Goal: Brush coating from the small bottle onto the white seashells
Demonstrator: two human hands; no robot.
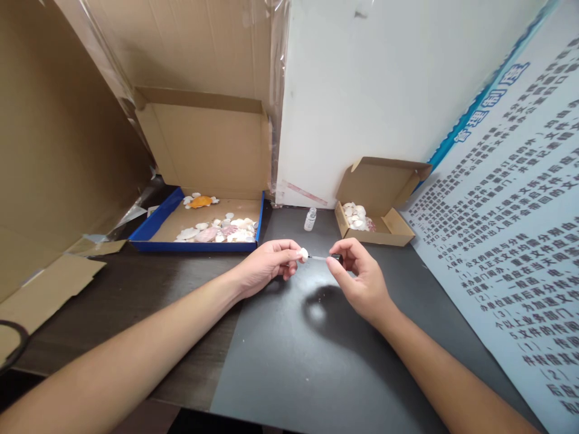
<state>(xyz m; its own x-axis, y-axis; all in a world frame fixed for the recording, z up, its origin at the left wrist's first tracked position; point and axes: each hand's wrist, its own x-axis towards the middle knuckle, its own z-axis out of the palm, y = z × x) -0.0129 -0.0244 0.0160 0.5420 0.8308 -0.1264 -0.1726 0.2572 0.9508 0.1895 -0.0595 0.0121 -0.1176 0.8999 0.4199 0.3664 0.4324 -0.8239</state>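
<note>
Over the dark grey mat, my left hand (274,263) pinches a small white shell (304,255) between thumb and fingertips. My right hand (360,278) grips the black cap of a brush applicator (320,258). Its thin pale stem points left, and the dark tip meets the shell's edge or lies very close to it; I cannot tell which. Beyond both hands stands a small clear bottle (310,219) with a pale label, upright and without a cap.
At the back left, an open blue-edged cardboard box (194,246) holds many loose shells (226,231) and an orange shell (201,202) ringed by white ones. A smaller open box (382,239) with white shells (356,216) stands back right. A printed board (502,199) leans along the right.
</note>
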